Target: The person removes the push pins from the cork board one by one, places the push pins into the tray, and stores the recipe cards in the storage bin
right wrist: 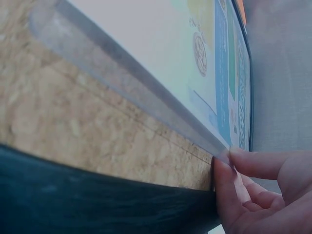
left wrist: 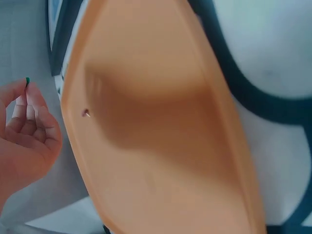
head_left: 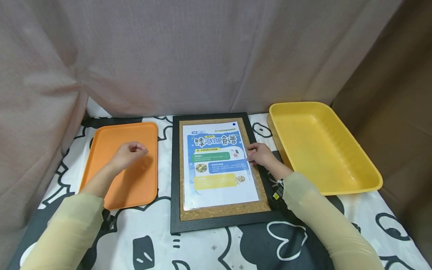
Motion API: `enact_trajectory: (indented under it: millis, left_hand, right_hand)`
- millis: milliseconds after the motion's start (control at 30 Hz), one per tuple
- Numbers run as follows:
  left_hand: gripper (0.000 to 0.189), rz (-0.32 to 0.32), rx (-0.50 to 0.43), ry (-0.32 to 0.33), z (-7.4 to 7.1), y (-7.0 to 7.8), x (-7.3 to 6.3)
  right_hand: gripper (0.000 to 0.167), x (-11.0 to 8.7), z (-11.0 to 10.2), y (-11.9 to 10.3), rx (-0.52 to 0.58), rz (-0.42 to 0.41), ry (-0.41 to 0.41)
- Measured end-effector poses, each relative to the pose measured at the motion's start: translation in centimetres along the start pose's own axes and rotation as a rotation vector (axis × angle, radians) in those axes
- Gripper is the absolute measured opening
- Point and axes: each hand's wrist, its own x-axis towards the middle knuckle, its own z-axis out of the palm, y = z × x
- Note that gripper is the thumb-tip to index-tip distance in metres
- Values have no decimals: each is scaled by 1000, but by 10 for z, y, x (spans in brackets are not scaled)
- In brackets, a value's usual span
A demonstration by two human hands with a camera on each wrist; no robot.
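Note:
A laminated poster (head_left: 219,165) with blue, green and yellow print lies on a black-framed cork board (head_left: 222,212). My right hand (head_left: 261,154) pinches the poster's clear right edge between thumb and finger, as the right wrist view shows. A round blue thumbtack (head_left: 234,124) sits at the poster's top right corner. Above the orange tray (head_left: 111,150), my left hand (head_left: 128,155) pinches a small green thumbtack (left wrist: 27,80), of which only a bit shows. On the tray's surface lies another small tack (left wrist: 86,113), blurred, in the left wrist view.
To the right of the board stands a deep yellow bin (head_left: 324,146), close to my right forearm. A black-and-white patterned cloth (head_left: 199,251) covers the table. Grey-brown curtains (head_left: 189,56) hang behind and along both sides.

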Motion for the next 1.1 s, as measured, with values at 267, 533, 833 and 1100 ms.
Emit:
enact_trajectory:
  millis: [267, 533, 833, 1100]
  left_hand:
    - [28, -36, -3, 4, -4, -16, -3]
    - [26, -73, 13, 11, -1, -28, -2]
    - [26, -110, 35, 9, 3, -31, 0]
    - [23, -114, 64, 20, 8, -35, 2]
  right_hand:
    - [49, 0, 0, 0, -8, 3, 2]
    - [49, 0, 0, 0, -13, 16, -4]
    - [49, -2, 0, -1, -12, 4, -9]
    - [50, -2, -1, -1, -11, -3, -6]
